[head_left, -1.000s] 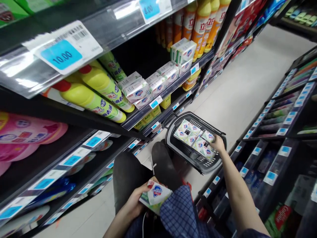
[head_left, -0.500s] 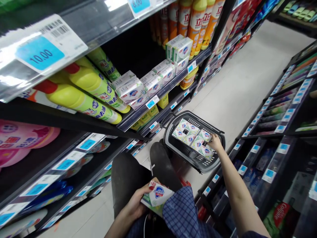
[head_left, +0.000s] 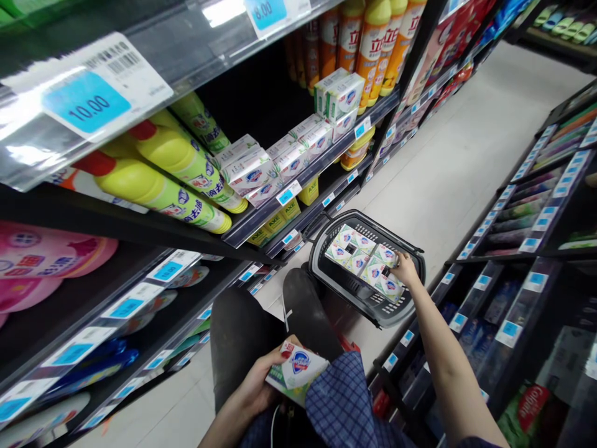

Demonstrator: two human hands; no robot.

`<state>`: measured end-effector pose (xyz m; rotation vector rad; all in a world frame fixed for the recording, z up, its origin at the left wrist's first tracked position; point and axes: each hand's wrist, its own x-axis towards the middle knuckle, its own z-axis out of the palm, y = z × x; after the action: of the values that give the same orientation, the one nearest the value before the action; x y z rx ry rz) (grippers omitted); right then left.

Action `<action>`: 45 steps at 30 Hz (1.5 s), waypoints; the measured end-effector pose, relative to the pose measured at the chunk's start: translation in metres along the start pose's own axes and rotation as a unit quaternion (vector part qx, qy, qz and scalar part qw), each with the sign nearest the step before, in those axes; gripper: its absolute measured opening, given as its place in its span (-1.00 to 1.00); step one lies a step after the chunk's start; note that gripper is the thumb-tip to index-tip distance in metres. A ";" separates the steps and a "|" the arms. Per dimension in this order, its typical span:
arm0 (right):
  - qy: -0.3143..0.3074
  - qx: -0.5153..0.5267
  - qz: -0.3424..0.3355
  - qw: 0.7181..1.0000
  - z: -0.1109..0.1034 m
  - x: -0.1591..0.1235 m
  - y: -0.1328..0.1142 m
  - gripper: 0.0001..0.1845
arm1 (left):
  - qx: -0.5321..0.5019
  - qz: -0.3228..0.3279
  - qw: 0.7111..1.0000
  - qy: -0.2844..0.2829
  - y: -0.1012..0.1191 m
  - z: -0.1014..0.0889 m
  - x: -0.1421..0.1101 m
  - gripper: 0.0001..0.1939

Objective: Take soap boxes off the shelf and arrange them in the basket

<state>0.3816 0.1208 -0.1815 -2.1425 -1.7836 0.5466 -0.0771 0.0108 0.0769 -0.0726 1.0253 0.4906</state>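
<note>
My left hand [head_left: 262, 381] is closed around a white and green soap box [head_left: 298, 368] held low over my lap, its printed face turned up. Out to the right, my right hand [head_left: 405, 269] reaches into a dark grey shopping basket [head_left: 321, 274] on the floor. Its fingers are bent against the edge of one soap box [head_left: 385, 254] in there; the fingertips are partly hidden. Several more white and green soap boxes [head_left: 357, 261] lie flat beside it in two groups, printed faces up.
On the left shelf, stacked soap boxes [head_left: 298, 158] stand between yellow bottles [head_left: 158, 193] and orange bottles [head_left: 373, 50]. A shelf edge with a price tag [head_left: 93, 99] juts out close to me. Low shelving with toothpaste boxes [head_left: 529, 404] lines the right side. The pale aisle floor [head_left: 471, 124] stretches ahead.
The view has shifted very slightly, moving the near shelf a little to the right. Both hands and the soap boxes keep their places.
</note>
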 end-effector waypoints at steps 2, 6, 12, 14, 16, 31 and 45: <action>0.000 0.003 0.004 1.000 0.000 0.000 0.000 -0.31 | 0.001 -0.003 1.000 0.006 0.000 -0.001 0.000 -0.84; 0.001 0.009 0.013 1.000 0.001 0.000 0.001 -0.32 | -0.003 0.001 1.000 0.010 -0.001 -0.004 0.002 -0.83; -0.005 0.030 0.018 0.999 -0.003 -0.002 0.000 -0.23 | -0.002 0.006 1.000 -0.015 0.000 -0.002 0.002 -0.82; -0.013 0.027 0.027 0.999 -0.007 -0.004 -0.001 -0.21 | 0.000 0.014 1.000 -0.016 0.001 0.001 0.000 -0.83; -0.022 0.019 0.042 0.999 -0.015 -0.007 -0.003 -0.19 | 0.005 0.017 1.000 -0.016 0.001 0.003 -0.002 -0.84; 0.043 0.425 0.041 0.903 -0.120 -0.129 -0.178 -0.56 | 0.126 0.143 0.968 -0.167 0.013 0.009 -0.014 -0.27; -0.075 0.595 -0.135 0.789 -0.162 -0.204 -0.371 -0.32 | 0.239 0.447 0.831 -0.229 0.039 0.042 -0.090 -0.32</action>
<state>0.1033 -0.0090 0.1517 -0.9521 -1.1602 1.3194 -0.0979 0.0255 0.1802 0.9805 0.6227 1.0213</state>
